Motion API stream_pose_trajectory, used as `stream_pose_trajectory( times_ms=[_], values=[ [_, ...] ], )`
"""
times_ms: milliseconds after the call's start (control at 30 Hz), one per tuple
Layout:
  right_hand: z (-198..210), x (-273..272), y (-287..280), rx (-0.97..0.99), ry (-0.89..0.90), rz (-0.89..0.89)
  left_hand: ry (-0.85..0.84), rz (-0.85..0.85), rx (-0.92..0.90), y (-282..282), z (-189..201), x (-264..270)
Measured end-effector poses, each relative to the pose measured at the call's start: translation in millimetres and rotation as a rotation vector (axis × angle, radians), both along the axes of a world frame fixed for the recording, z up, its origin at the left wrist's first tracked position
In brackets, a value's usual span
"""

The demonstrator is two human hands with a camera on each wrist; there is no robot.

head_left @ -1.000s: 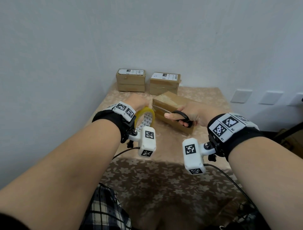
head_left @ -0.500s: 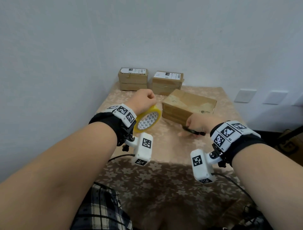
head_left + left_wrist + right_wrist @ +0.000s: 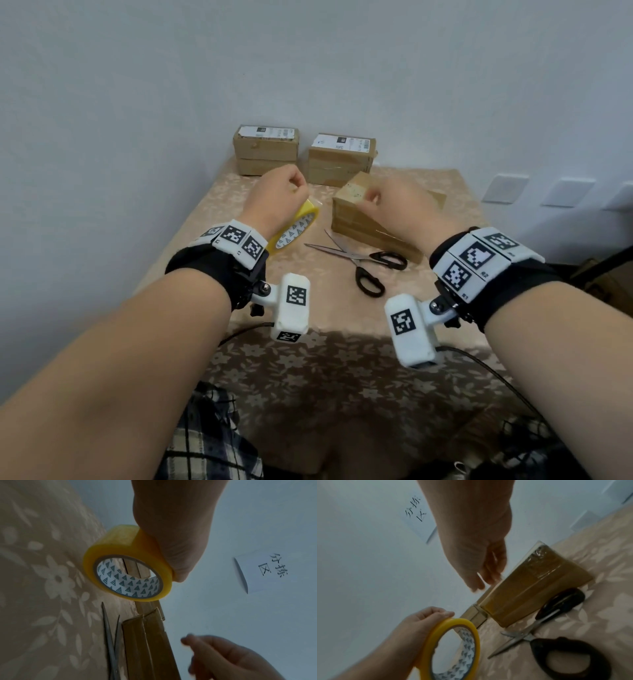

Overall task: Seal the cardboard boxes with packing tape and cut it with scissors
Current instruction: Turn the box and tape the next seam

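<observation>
My left hand [image 3: 286,195] grips a yellow roll of packing tape [image 3: 301,221] from above and holds it upright just over the table, left of the near cardboard box [image 3: 349,219]. In the left wrist view the tape [image 3: 111,545] sits under my left hand [image 3: 171,534]. My right hand [image 3: 388,202] hovers over the box's left top corner with loosely curled fingers and holds nothing. The box's side [image 3: 530,588] carries glossy tape. Black-handled scissors [image 3: 363,262] lie on the cloth with blades apart, in front of the box and free of both hands.
Two more labelled cardboard boxes [image 3: 265,150] [image 3: 342,159] stand against the back wall. The table [image 3: 325,315] has a beige floral cloth; walls close it in at the left and back. Wall plates [image 3: 507,188] sit at the right, and a handwritten paper note [image 3: 262,572] hangs on the wall.
My right hand has set the scissors down on the cloth, let go of them, and risen to the box's corner. My left hand with the tape has moved slightly farther away.
</observation>
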State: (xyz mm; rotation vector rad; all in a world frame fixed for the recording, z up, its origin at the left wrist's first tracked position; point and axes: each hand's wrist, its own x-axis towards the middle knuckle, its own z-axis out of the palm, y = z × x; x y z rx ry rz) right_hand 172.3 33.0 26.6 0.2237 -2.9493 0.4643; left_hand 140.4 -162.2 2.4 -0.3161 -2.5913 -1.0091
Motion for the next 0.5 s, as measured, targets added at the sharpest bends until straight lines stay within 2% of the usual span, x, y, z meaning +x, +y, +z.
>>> stream_pose_trajectory(
  times_ms=[67, 133, 300, 400, 500],
  values=[
    [-6.5, -13.9, -4.4, 0.051, 0.073, 0.036, 0.018, 0.019, 0.035, -0.1, -6.0, 0.4],
    [-18.1, -32.3, -9.4, 0.163, -0.021, 0.063, 0.026, 0.035, 0.074, 0.2, -9.7, 0.4],
    [-49.7, -62.9, -20.2, 0.222, -0.16, -0.025, 0.023, 0.03, 0.096, -0.6, -11.3, -6.2],
    [-64.6, -66.6, -22.1, 0.344, -0.064, -0.048, 0.005, 0.015, 0.086, -3.0, -12.9, -11.6],
    [-66.8, -67.1, -21.4, 0.362, -0.008, -0.035, 0.003, 0.009, 0.097, -4.2, -13.4, -13.4]
  ],
)
